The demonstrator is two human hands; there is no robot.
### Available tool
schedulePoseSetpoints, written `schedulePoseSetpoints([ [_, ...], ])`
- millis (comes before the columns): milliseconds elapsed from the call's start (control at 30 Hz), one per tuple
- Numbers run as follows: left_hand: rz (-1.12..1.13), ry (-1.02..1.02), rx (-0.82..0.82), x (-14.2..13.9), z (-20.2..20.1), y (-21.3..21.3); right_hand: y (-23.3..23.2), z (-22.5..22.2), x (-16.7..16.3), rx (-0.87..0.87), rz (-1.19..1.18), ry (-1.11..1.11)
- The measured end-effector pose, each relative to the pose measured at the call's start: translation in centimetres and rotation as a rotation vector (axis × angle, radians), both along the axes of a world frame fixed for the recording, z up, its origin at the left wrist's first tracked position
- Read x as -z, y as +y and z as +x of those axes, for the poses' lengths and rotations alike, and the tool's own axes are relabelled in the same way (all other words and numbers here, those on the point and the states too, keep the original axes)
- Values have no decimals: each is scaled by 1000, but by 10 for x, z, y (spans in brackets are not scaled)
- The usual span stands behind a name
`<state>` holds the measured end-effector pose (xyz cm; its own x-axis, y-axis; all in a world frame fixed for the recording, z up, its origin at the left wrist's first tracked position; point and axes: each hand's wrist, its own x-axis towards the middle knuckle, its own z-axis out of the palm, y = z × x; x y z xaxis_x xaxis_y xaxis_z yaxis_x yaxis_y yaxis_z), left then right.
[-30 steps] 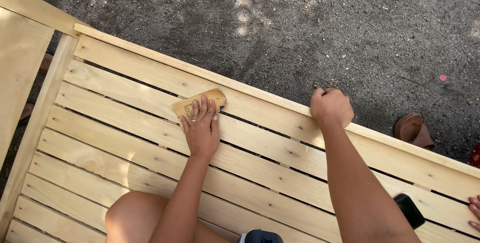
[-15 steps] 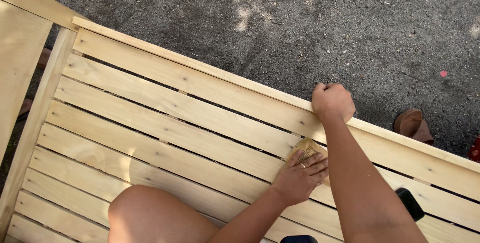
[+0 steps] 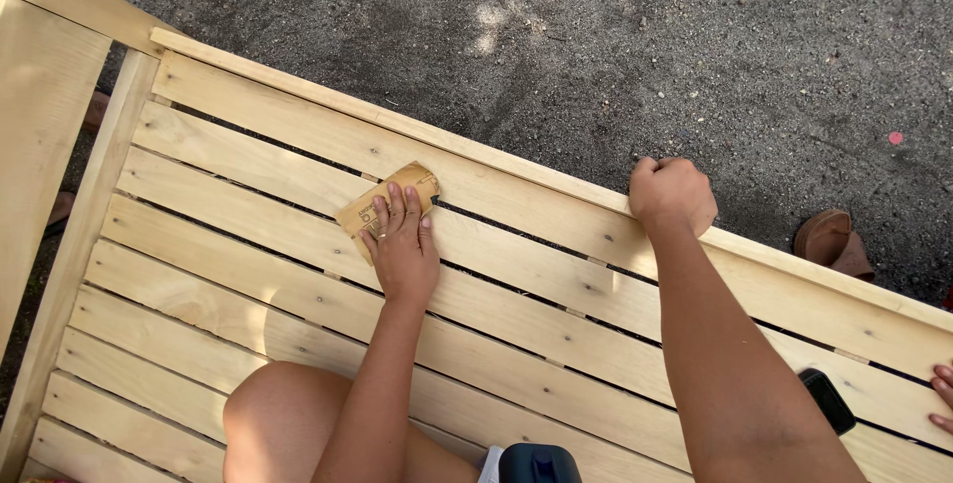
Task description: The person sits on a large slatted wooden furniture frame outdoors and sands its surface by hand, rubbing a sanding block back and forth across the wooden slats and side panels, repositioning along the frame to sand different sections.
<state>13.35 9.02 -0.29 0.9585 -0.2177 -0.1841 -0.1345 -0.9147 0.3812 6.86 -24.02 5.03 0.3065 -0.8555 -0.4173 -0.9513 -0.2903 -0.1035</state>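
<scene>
While pressed flat, the left hand [image 3: 402, 245] pins a folded tan sandpaper sheet [image 3: 382, 207] against the pale slatted wooden surface [image 3: 248, 235]. The right hand [image 3: 673, 195] has its grip clamped on that surface's far edge.

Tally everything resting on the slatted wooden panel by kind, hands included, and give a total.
Hands: 3 – left hand pressing on the sandpaper, right hand gripping the panel's far edge, and another person's fingertips at the right border
Sandpaper pieces: 1
Black devices: 1, a small flat one lying on the slats
Knees: 1
Total: 6
</scene>
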Motion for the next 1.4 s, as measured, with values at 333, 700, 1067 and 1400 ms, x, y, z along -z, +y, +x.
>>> schedulePoseSetpoints([
  [333, -230, 85, 849, -13, -186, -114, -2, -1, 4, 2, -11, -9],
  [700, 14, -133, 176, -25, 12, 29, -2, 2, 0, -4, 27, 46],
  [1067, -1457, 541, -674, -59, -29, -1, -3, -5, 1, -168, -2, -170],
  [1400, -1434, 621, -532, -68, -40, -21, 123, -41, -26, -421, 1178, -720],
])
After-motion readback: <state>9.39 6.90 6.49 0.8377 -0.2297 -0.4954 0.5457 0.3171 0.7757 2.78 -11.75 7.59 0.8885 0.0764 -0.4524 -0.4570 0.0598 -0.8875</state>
